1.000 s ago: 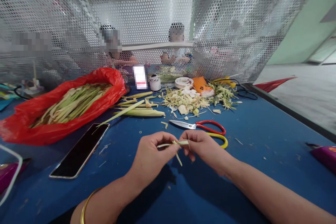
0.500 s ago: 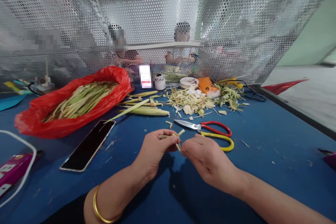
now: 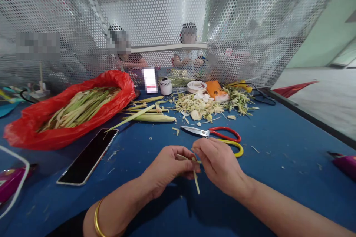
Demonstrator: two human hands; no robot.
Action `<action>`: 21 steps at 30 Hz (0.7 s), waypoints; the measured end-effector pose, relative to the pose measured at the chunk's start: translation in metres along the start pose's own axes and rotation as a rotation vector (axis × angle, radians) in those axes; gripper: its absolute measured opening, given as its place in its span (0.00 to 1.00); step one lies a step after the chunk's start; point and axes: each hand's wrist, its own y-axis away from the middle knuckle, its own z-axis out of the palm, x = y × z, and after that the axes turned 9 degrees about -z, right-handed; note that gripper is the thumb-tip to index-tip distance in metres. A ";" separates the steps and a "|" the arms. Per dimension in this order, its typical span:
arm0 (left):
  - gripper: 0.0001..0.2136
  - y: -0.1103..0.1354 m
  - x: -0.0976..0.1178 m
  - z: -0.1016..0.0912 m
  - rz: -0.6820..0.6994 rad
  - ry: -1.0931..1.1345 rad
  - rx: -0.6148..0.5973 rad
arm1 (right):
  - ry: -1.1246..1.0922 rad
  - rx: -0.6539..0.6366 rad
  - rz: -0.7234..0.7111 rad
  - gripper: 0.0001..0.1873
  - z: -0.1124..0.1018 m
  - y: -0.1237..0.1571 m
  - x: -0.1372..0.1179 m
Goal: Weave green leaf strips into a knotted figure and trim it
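Observation:
My left hand, with a gold bangle on the wrist, pinches a narrow pale green husk strip between thumb and fingers. The strip is folded, and one end hangs down below the fingertips. Close against it on the right, my right hand is closed with fingers curled at the strip's upper side. Whatever lies between those right fingers is hidden. Just beyond the right hand lie scissors with one red and one yellow handle, partly covered by the hand. Both hands are above the blue table.
A red plastic bag of long husk leaves stands at left, a phone before it. Loose husks, a pile of trimmings, a thread spool and a tape roll lie behind. People sit beyond the perforated screen.
The strip's free end now hangs downward instead of pointing up to the right. My right hand has risen slightly to the strip's upper side. The whole view has shifted a little.

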 end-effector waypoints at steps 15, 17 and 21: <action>0.05 0.011 -0.003 0.001 0.598 -0.768 0.333 | -0.904 -0.077 0.772 0.11 0.015 -0.006 0.000; 0.05 0.011 -0.001 0.002 0.555 -0.682 0.325 | -0.978 -0.081 0.788 0.11 0.017 -0.007 0.003; 0.04 0.008 0.006 0.001 0.368 -0.307 0.371 | -0.962 -0.101 0.780 0.12 0.020 -0.006 0.008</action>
